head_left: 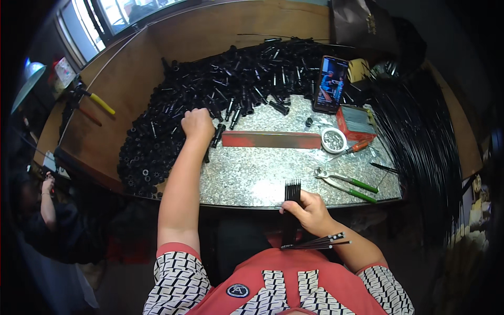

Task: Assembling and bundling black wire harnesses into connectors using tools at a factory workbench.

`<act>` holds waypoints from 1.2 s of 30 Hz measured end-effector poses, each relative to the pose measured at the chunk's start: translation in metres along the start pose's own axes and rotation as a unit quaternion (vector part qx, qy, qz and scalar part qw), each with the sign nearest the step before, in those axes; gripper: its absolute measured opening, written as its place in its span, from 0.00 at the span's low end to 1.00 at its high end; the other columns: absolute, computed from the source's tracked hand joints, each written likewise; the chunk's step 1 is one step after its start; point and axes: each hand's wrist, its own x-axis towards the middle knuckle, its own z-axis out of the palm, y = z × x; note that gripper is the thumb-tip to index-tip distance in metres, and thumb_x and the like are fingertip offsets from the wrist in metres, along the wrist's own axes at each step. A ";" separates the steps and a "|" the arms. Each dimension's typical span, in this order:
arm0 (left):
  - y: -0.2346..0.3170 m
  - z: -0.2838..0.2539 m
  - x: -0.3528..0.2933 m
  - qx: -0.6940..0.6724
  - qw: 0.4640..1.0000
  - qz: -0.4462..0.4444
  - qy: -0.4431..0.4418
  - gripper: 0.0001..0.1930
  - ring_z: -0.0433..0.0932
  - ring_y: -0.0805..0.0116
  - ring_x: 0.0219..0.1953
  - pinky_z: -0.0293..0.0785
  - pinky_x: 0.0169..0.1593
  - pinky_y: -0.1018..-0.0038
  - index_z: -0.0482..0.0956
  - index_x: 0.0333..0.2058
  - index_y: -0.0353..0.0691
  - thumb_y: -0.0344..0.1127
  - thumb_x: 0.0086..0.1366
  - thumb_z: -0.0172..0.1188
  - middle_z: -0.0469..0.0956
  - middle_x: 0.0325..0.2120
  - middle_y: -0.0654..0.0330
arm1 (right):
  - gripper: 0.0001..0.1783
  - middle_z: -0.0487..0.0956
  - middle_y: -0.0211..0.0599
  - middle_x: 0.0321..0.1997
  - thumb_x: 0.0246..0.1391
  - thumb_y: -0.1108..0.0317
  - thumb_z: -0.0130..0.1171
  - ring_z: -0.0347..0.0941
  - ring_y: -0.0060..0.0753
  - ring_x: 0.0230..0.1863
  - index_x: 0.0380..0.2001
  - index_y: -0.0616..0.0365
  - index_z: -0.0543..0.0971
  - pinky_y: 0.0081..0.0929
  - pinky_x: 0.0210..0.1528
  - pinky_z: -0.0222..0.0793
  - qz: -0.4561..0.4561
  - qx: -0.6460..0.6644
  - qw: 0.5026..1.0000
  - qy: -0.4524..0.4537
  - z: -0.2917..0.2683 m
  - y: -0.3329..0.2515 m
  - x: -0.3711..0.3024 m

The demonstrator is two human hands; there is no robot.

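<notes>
My left hand (198, 124) reaches over a large heap of black tubular parts (247, 79). Its fingers are curled into the near edge of the heap, and what they hold, if anything, is hidden. Close to my body, my right hand (313, 214) grips a flat black bundle of thin rods (292, 193), their fine tips pointing up like comb teeth. Below that hand, several thin black rods with pale ends (328, 241) stick out to the right from the bundle's lower end. Beside my left wrist lies a loose black tube (219, 135).
A red-grey metal bar (270, 139) lies across the speckled worktop (247, 178). Right of it stand a white cup of small metal pieces (333, 140), a red box (356, 123), a phone (331, 84), a screwdriver (358, 146) and green-handled pincers (346, 184). Long black rods (420, 142) hang over the right edge.
</notes>
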 end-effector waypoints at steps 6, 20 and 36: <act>0.006 0.002 0.007 0.024 0.998 0.050 0.021 0.06 0.78 0.53 0.38 0.74 0.39 0.61 0.80 0.28 0.40 0.29 0.53 0.55 0.79 0.31 0.53 | 0.09 0.79 0.30 0.26 0.57 0.67 0.56 0.73 0.19 0.29 0.28 0.61 0.77 0.20 0.33 0.67 0.027 0.012 1.000 0.010 -0.002 0.004 0.001; 0.066 -0.029 -0.136 -0.435 0.898 0.040 0.060 0.02 0.74 0.53 0.27 0.72 0.33 0.65 0.74 0.29 0.32 0.23 0.56 0.57 0.73 0.29 0.50 | 0.12 0.79 0.28 0.27 0.59 0.64 0.55 0.71 0.16 0.30 0.28 0.62 0.78 0.18 0.34 0.66 0.062 0.096 0.993 0.020 0.000 0.011 0.004; 0.122 -0.057 -0.146 -0.867 0.483 -0.109 -0.059 0.24 0.74 0.75 0.36 0.73 0.39 0.79 0.59 0.59 0.35 0.22 0.64 0.49 0.75 0.35 0.58 | 0.09 0.79 0.27 0.29 0.58 0.66 0.56 0.72 0.15 0.31 0.33 0.61 0.76 0.17 0.35 0.68 0.069 0.118 0.990 -0.020 0.002 0.014 0.005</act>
